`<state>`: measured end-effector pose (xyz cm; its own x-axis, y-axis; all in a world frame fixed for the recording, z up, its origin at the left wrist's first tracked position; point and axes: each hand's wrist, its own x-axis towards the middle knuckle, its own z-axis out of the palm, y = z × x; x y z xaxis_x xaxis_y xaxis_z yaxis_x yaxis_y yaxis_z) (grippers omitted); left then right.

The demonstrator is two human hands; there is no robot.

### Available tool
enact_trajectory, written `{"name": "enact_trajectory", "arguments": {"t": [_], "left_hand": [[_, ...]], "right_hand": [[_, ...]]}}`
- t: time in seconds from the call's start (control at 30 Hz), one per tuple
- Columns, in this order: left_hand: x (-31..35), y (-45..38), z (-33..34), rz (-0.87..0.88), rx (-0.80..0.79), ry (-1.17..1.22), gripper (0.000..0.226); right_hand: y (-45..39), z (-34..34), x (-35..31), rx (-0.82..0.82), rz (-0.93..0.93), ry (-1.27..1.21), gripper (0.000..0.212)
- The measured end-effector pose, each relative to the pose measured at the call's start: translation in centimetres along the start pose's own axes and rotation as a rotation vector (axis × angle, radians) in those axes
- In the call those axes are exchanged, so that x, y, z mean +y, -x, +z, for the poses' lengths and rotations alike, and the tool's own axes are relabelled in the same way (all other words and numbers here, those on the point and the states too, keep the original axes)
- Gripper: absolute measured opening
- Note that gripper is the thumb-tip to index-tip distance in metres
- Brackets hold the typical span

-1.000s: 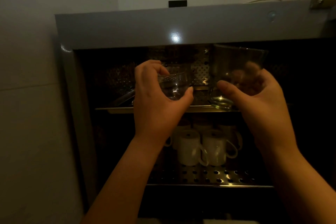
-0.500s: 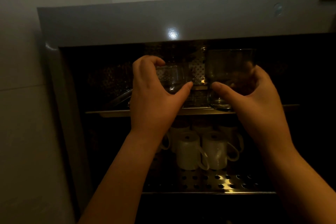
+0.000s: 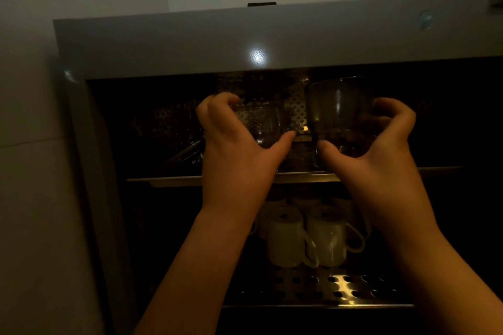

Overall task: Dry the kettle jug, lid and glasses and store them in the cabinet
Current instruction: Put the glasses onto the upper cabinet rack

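Nearest are both forearms reaching up into the open cabinet (image 3: 272,43), past the white mugs (image 3: 307,236) sitting upside down on the lower perforated shelf (image 3: 340,288). Each grip is clamped round a glass: the left hand (image 3: 239,155) has fingers over the top and thumb underneath the smaller glass (image 3: 261,124), while the right hand (image 3: 381,149) cups the bigger glass (image 3: 337,114) from the side. Both glasses hang just above the upper shelf (image 3: 174,181), which looks to me like they're about to be parked side by side there; it's pretty dark further back, all I can make out is the perforated back panel.
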<state>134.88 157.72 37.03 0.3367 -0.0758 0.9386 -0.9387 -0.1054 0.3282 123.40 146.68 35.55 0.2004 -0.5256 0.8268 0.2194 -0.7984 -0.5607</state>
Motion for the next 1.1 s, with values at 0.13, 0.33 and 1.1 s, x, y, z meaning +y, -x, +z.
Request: {"name": "enact_trajectory", "arguments": {"t": [0.13,0.33,1.1], "left_hand": [[0.0,0.3,0.3,-0.062,0.054,0.024,0.080],[0.2,1.0,1.1,-0.107,0.103,0.000,0.083],[0.2,0.5,3.6,-0.070,0.077,-0.132,0.071]], "right_hand": [[0.7,0.5,0.2,0.074,-0.098,0.073,0.079],[1.4,1.3,0.8,0.193,-0.168,0.162,0.077],[0.9,2.9,1.8,0.349,-0.175,0.422,0.052]]}}
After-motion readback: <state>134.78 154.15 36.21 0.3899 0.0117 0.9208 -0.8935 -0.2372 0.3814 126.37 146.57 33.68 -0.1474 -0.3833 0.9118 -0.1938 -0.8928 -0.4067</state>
